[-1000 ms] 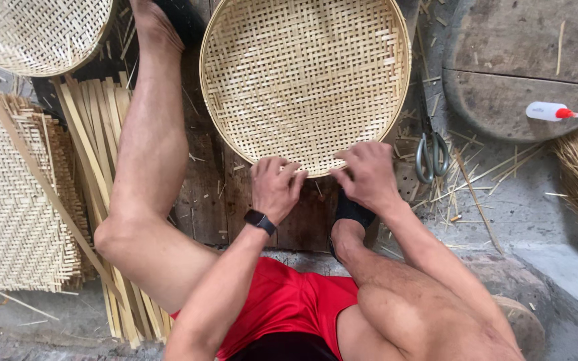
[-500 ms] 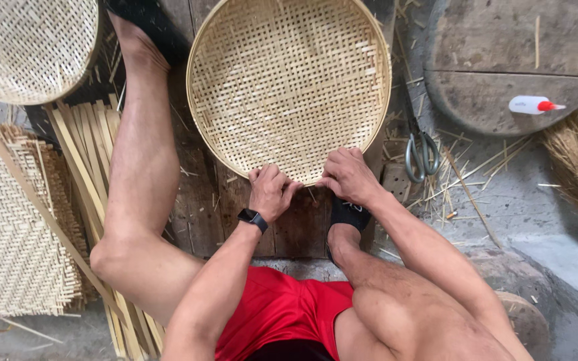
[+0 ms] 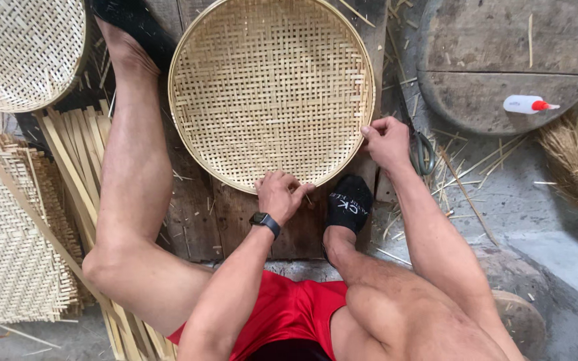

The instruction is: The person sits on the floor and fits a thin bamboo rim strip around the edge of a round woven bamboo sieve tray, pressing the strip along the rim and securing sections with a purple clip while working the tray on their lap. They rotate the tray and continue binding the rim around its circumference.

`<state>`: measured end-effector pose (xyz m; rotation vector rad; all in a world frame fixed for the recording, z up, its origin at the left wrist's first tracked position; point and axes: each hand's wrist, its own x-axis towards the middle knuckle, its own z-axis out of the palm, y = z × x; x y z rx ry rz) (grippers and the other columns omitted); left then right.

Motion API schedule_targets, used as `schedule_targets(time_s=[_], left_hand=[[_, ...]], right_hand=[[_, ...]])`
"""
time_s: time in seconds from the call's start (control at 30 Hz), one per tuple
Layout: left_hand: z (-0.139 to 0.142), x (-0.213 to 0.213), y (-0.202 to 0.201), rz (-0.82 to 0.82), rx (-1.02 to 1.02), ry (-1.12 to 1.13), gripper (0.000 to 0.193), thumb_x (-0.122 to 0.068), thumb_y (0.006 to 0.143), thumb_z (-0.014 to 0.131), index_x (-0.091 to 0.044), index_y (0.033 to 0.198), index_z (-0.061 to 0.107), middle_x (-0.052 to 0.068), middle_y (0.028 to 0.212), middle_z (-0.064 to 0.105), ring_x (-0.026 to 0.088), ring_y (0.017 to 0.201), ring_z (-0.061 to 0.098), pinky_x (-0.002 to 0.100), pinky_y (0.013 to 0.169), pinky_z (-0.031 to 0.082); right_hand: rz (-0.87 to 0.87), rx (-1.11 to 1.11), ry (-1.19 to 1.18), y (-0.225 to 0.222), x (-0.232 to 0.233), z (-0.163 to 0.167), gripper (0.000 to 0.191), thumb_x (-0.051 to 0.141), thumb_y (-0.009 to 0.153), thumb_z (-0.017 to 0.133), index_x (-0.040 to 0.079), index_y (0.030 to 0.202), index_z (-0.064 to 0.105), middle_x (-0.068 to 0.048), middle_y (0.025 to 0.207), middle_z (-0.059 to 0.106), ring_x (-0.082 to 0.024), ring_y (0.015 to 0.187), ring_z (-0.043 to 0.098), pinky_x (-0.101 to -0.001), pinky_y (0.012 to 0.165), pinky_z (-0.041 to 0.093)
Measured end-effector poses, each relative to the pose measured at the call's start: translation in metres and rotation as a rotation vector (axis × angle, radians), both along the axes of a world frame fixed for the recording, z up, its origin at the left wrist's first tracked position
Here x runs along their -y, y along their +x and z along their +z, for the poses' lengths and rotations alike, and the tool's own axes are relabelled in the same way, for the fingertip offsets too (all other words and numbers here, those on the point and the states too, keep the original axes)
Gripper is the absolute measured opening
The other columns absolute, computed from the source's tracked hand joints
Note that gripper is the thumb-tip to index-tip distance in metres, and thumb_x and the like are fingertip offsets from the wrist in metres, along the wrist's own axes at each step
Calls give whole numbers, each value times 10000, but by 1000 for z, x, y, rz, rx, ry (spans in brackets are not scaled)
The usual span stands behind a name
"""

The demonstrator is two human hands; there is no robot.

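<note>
**Round woven tray, held at its near rim by both hands**

Nearest the person: red shorts [image 3: 282, 314], bent bare legs, a black sock [image 3: 348, 204] on the foot planted on the wooden boards [image 3: 215, 220].

Left hand [image 3: 279, 194], with a black wristwatch [image 3: 264, 221]: fingers curled tight and pinching the tray's nearest rim edge, directly ahead of the body.

Right hand [image 3: 388, 142]: fingers closed on the rim at the tray's right side, slightly farther out than the left.

Tray [image 3: 270, 90]: round, so no long axis; lies flat on the boards, stretching away from both hands. The left hand is the nearer to the body.

Beside the right hand: scissors [image 3: 423, 152], touching or just beside it.

Left side: bamboo strips [image 3: 78, 174], a flat woven mat [image 3: 8, 247].

Farther: a second woven tray [image 3: 21, 50], a round wooden slab [image 3: 503, 60] carrying a small white bottle with red cap [image 3: 526, 104], a broom [image 3: 573, 167].
</note>
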<state>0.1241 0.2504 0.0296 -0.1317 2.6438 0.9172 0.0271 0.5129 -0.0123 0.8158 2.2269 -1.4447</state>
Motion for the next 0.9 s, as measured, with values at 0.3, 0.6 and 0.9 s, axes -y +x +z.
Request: schedule_targets(time_s=[0.3, 0.6, 0.9], left_hand=[[17, 13, 1, -88, 68, -75, 378, -454, 778, 843, -99, 696, 741, 80, 838, 674, 291, 930, 608, 463, 903, 417], [18, 77, -31, 195, -313, -408, 769, -283, 743, 882, 4, 1349, 504, 269, 1381, 519, 418, 1327, 471, 546, 1114, 343], [4, 160, -73, 420, 11, -213, 771, -211, 881, 767, 71, 1490, 386, 325, 1285, 517, 471, 1183, 528, 490, 1027, 440]], right_hand=[[-31, -8, -132, 4, 5, 26, 328, 158, 903, 764, -27, 1136, 626, -66, 903, 707, -132, 757, 680, -323, 611, 601], [260, -72, -47, -47, -9, 9, 332, 145, 918, 786, -22, 1191, 699, -104, 982, 770, -133, 845, 697, -285, 761, 568], [414, 63, -19, -92, -21, 24, 257, 132, 899, 758, 13, 1128, 754, -74, 904, 779, -105, 772, 667, -285, 722, 545]])
